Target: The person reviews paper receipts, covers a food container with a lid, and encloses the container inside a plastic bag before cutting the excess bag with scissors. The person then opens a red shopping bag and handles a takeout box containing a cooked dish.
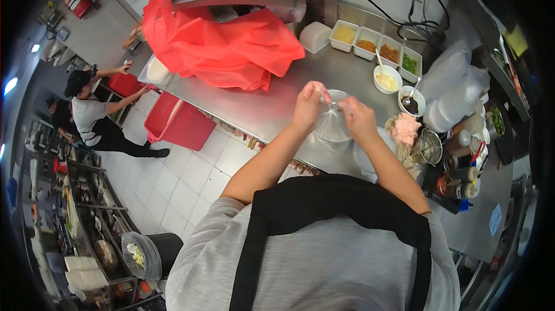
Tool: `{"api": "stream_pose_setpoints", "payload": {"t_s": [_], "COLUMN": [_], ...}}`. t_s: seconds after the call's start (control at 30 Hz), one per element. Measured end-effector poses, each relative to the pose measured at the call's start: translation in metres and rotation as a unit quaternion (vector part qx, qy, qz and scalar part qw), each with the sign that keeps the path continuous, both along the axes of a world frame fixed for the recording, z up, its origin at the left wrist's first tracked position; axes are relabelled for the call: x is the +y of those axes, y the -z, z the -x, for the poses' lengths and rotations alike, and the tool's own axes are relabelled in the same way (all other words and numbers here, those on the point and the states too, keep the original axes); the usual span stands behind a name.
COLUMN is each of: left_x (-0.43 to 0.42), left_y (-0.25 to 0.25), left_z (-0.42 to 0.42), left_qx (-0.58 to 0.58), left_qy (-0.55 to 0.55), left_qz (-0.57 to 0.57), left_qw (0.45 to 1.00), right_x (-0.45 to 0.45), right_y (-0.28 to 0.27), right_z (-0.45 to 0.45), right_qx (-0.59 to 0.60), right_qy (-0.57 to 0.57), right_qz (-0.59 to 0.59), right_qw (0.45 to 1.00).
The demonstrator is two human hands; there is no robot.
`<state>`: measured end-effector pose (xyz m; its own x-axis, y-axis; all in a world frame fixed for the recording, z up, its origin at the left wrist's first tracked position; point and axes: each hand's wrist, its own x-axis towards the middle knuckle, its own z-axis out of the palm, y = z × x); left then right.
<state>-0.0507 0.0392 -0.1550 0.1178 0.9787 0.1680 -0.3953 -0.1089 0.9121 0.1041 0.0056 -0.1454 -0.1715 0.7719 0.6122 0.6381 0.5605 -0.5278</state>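
A clear plastic bag [332, 128] with a round container-like shape inside stands on the steel counter in front of me. Its gathered top is pinched by my left hand [311, 104] on one side and my right hand [358, 117] on the other. The fingers of both hands are closed on the plastic, close together above the bag. What the bag holds is hard to make out. Beside my right forearm sits a pale round container or lid [374, 148], partly covered by the arm.
Red fabric bags [225, 45] lie on the steel counter [324, 71] at left. White tubs of toppings [366, 43], a bowl with a spoon [387, 78], a dark sauce bowl [411, 102] and a strainer [428, 147] line the right. A person [95, 111] stands near a red bin [179, 123].
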Motion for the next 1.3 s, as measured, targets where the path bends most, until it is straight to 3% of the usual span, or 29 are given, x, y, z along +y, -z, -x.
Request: {"api": "stream_pose_setpoints", "payload": {"t_s": [0.1,0.13,0.23,0.43,0.63,0.67,0.7,0.77,0.8,0.9,0.97,1.13,1.17,1.2,1.23,1.3], "left_x": [0.009,0.007,0.01,0.012,0.005,0.003,-0.001,-0.022,-0.029,-0.04,-0.038,-0.024,-0.019,-0.015,-0.013,-0.008], "left_y": [0.01,0.001,0.001,0.017,0.017,0.02,0.026,0.026,0.033,0.026,0.02,0.017,0.016,0.016,0.016,0.016], "left_z": [0.01,0.013,0.025,0.026,0.067,0.085,0.094,0.105,0.093,0.043,0.02,-0.004,-0.003,-0.001,0.003,0.009], "left_qx": [0.149,0.251,0.389,0.347,0.075,0.175,0.304,0.543,0.579,0.645,0.687,0.541,0.502,0.505,0.456,0.35], "left_qy": [0.009,-0.032,-0.075,-0.081,-0.012,-0.043,-0.046,-0.054,-0.056,-0.151,-0.125,-0.141,-0.133,-0.142,-0.108,-0.033], "left_qz": [-0.045,-0.058,-0.091,0.043,-0.026,-0.045,-0.096,-0.185,-0.172,-0.143,-0.168,-0.201,-0.216,-0.249,-0.246,-0.238], "left_qw": [0.988,0.966,0.914,0.933,0.997,0.983,0.947,0.817,0.795,0.735,0.696,0.804,0.827,0.814,0.849,0.905], "right_x": [0.004,0.005,0.004,0.004,0.011,0.005,0.0,-0.006,-0.005,-0.009,-0.015,-0.014,-0.014,-0.015,-0.013,-0.003], "right_y": [0.006,0.005,0.009,0.013,0.012,0.001,-0.011,-0.028,-0.027,-0.012,-0.006,0.016,0.014,0.011,0.008,0.008], "right_z": [-0.016,-0.022,-0.036,-0.038,-0.071,-0.077,-0.078,-0.074,-0.07,-0.042,-0.027,-0.018,-0.019,-0.022,-0.024,-0.026], "right_qx": [-0.048,-0.051,-0.056,-0.037,0.0,0.008,-0.015,-0.061,-0.071,-0.224,-0.245,-0.256,-0.24,-0.224,-0.209,0.028], "right_qy": [0.032,0.039,0.052,0.048,0.036,0.045,0.044,0.033,-0.003,0.005,0.041,0.081,0.071,0.061,0.053,-0.035], "right_qz": [0.015,0.023,0.07,0.116,0.208,0.242,0.178,0.048,0.1,0.102,0.107,-0.007,0.01,0.029,0.049,0.174], "right_qw": [0.998,0.998,0.995,0.991,0.977,0.969,0.983,0.996,0.992,0.969,0.963,0.963,0.968,0.972,0.975,0.984]}}
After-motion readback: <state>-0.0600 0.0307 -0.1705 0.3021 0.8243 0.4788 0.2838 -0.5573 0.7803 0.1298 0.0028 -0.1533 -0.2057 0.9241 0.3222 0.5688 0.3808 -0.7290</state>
